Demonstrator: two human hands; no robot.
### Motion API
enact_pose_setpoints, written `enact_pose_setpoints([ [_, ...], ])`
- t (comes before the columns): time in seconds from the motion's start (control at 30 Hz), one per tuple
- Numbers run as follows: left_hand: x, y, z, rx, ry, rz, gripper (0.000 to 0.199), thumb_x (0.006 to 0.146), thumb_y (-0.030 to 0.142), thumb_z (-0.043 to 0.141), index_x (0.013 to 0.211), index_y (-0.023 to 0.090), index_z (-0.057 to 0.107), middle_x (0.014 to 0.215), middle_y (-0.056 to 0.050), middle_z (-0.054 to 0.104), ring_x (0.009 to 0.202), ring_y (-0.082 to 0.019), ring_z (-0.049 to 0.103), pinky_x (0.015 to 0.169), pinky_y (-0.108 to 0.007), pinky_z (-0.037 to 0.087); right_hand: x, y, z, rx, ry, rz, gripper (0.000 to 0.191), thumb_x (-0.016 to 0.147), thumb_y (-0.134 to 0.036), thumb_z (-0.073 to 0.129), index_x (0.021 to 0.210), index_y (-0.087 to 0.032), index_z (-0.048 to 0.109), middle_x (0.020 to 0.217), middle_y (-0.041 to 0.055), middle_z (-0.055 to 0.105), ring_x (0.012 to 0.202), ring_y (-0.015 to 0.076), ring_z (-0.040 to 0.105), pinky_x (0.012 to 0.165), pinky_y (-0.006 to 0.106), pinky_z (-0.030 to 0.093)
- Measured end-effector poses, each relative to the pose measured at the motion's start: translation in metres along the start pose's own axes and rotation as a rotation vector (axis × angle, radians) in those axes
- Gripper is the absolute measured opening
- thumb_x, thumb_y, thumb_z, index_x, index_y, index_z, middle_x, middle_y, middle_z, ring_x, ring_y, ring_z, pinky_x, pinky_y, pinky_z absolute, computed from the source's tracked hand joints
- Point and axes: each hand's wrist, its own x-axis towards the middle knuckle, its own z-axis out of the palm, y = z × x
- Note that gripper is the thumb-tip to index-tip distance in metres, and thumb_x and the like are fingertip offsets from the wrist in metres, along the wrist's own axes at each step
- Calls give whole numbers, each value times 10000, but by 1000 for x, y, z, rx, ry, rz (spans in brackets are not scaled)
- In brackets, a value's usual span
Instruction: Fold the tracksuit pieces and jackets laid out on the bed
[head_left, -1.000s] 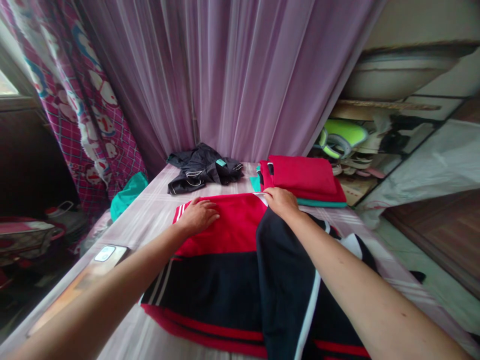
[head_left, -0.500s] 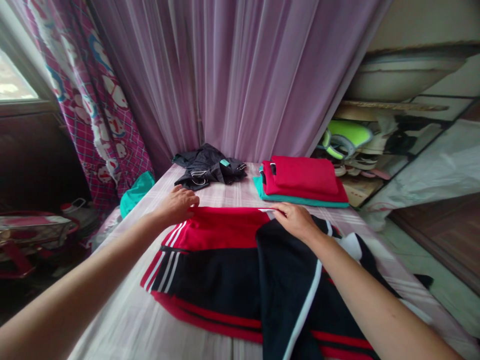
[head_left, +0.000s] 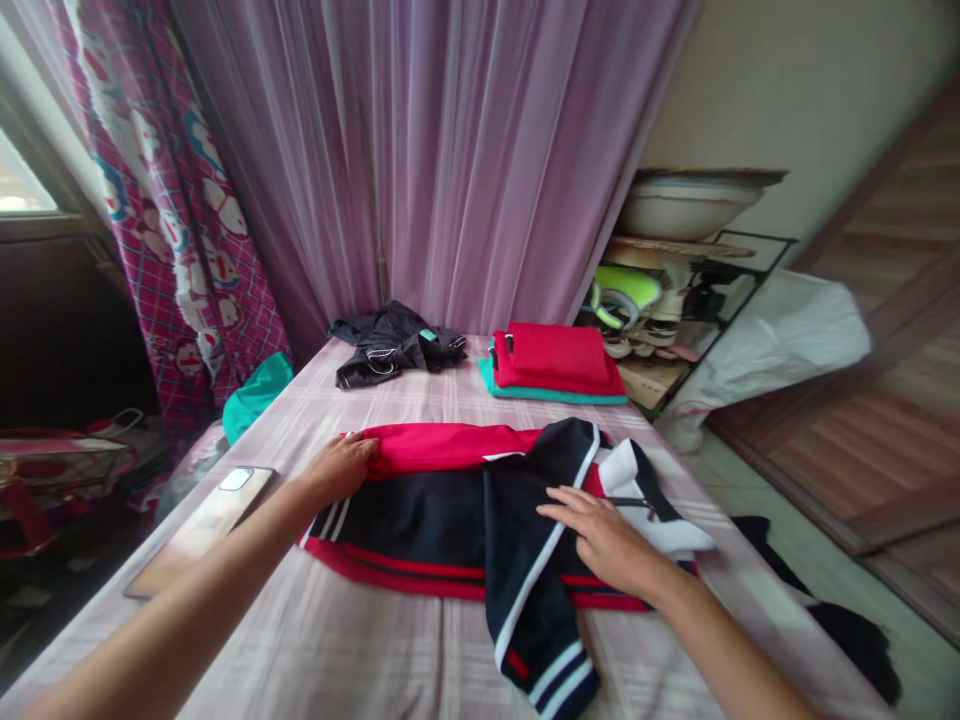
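Jacket point(head_left: 427, 518) may crease if the right hand point(head_left: 609, 540), fingers open, drags its sleeve point(head_left: 519, 545) while the left hand point(head_left: 337, 468), grip unclear, slips.

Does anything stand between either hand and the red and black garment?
Nothing visible: the left hand touches the garment at its left end; the right hand is over its striped sleeve, contact unclear.

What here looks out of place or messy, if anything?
The dark garment at the back lies crumpled, which looks odd compared with the neatly folded stack. Nearer, the striped sleeve of the red-and-black garment juts past its near edge. I see no spill or damage.
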Motion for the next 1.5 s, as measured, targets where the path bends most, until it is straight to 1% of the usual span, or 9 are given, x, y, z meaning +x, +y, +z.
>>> enact_pose_setpoints([
  [0.13,3,6,9,35,-12,-110,456,835,125,420,1228,212,634,1350,-98,634,1342,-264,486,1154,-471,296,-11,-12,-5,-23,84,9,270,932,-203,455,991,-251,715,1191,61,708,1180,236,606,1067,471,412],
  [0.23,1,13,12,53,-4,-142,479,850,147,411,1291,193,593,1405,-109,591,1385,-277,434,1167,-490,259,-12,-17,-15,-32,155,24,299,984,-237,394,956,-225,691,925,52,744,913,191,678,1004,422,458],
  [0.43,-8,24,9,67,22,-177,487,877,180,395,1341,178,542,1478,-141,513,1415,-291,391,1170,-528,235,-10,-14,-10,-79,165,-59,396,839,-171,582,1212,-266,674,1396,98,590,1330,273,496,1095,501,380],
  [0.67,-11,30,5,49,47,-199,472,872,159,417,1321,181,560,1441,-140,551,1402,-290,408,1153,-528,263,-7,-30,-12,45,296,81,332,967,-284,372,959,-222,698,856,59,755,793,229,721,709,329,516],
  [0.87,-18,40,-3,44,142,-186,398,904,178,404,1245,196,609,1462,-127,529,1386,-290,432,1156,-505,285,-29,-62,-20,143,242,67,326,971,-358,391,911,-259,696,825,20,753,800,203,725,685,271,472],
  [1.03,-48,95,-14,-251,344,26,336,948,334,433,1182,182,621,1278,-138,646,1237,-264,563,1083,-435,409,-23,-60,6,204,297,189,345,957,-357,390,913,-253,715,832,42,766,812,221,732,693,276,480],
  [1.2,-77,190,-16,-669,118,152,522,828,612,607,1195,242,569,1151,-100,686,1068,-245,645,942,-362,502,-8,-57,14,232,435,320,381,943,-412,389,860,-251,724,791,59,763,783,243,730,646,286,478],
  [1.33,-72,244,-10,-865,38,6,693,730,643,690,1237,208,505,1176,-127,663,1033,-273,650,885,-388,517,0,-65,5,261,473,360,369,920,-462,438,815,-256,725,763,49,760,750,237,726,622,282,477],
  [1.5,-55,257,-8,-836,-41,-154,451,811,440,635,1188,230,504,1145,-77,686,957,-222,672,823,-324,502,-1,-67,-5,425,439,270,373,886,-509,501,776,-233,725,701,37,746,656,201,694,595,269,484],
])
